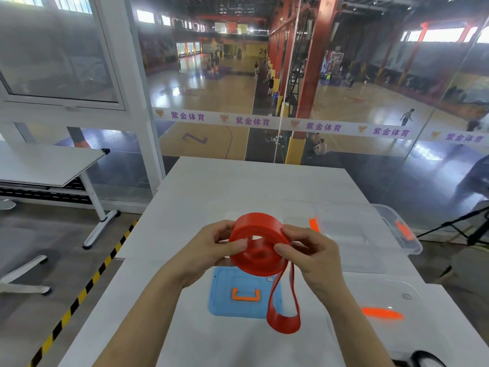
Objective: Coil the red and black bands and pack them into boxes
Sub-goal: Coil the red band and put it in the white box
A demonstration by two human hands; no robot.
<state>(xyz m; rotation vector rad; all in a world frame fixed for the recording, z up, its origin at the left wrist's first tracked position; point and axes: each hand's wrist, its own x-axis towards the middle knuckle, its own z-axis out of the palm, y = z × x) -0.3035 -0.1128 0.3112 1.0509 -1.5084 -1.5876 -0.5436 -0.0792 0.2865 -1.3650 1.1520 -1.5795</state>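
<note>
A red band (258, 234) is partly rolled into a thick coil that I hold above the white table (211, 186). My left hand (211, 247) pinches the coil's left side, thumb on its face. My right hand (307, 250) grips the right side. A loose loop of the band hangs down from the coil to the table near the blue lid (238, 295). A clear plastic box (370, 234) with orange latches stands to the right. A black band (426, 360) shows at the bottom right corner.
The blue lid with an orange handle lies flat under my hands. A clear lid (383, 313) with an orange handle lies at the near right. A glass wall stands just beyond the table's far edge. A second white table (47, 165) stands to the left.
</note>
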